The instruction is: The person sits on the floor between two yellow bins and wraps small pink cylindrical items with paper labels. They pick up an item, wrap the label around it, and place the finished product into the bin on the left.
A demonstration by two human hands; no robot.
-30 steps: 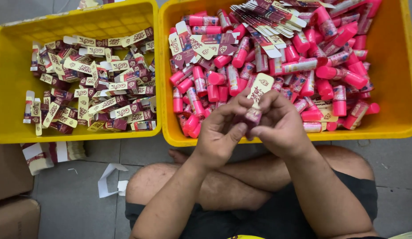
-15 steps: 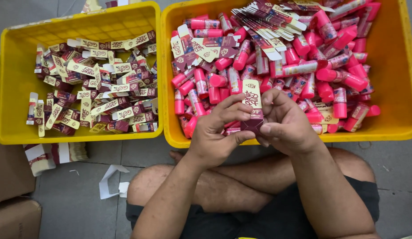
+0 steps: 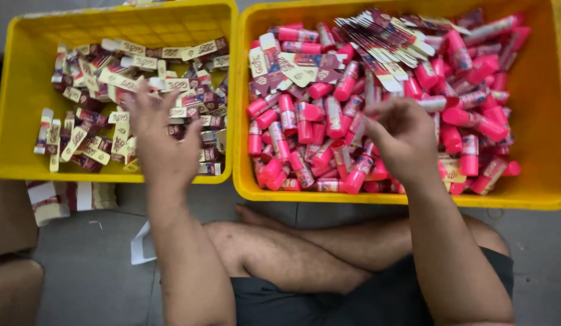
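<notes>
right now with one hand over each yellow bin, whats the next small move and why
Probably the right hand should close its fingers on one pink tube: it hovers over the loose tubes and looks empty, while the left hand lies spread over the boxed ones in the left bin.

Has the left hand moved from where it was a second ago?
Yes. The left hand has left the right hand at the pink-tube bin and swung left, over the boxed packs in the left yellow bin.

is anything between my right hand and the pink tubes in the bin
Nothing visible. The right hand hovers directly over the pink tubes in the right yellow bin, fingers curled down among them; only loose flat cartons lie farther back.
</notes>
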